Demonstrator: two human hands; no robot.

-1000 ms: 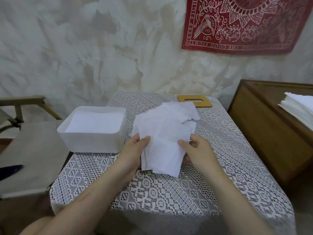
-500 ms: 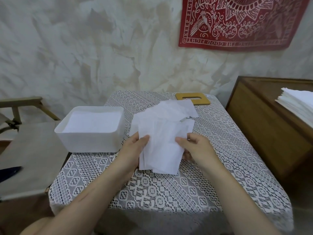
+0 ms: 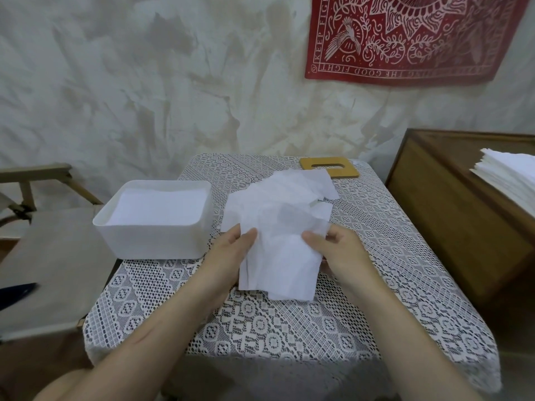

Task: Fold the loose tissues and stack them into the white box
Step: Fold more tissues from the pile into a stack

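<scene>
A white tissue (image 3: 282, 261) is held just above the lace-covered table (image 3: 289, 322), hanging toward me. My left hand (image 3: 228, 253) pinches its left edge and my right hand (image 3: 338, 250) pinches its right edge. Behind it a loose pile of white tissues (image 3: 283, 195) lies spread on the table. The white box (image 3: 156, 218) stands at the table's left, open on top, with flat white tissues inside nearly up to its rim.
A yellow wooden lid with a slot (image 3: 330, 167) lies at the table's far edge. A wooden cabinet (image 3: 451, 215) to the right carries a stack of tissues (image 3: 509, 175). A canvas chair (image 3: 49, 250) stands left of the table.
Both hands have kept hold of the tissue with hardly any shift. The view has tilted slightly.
</scene>
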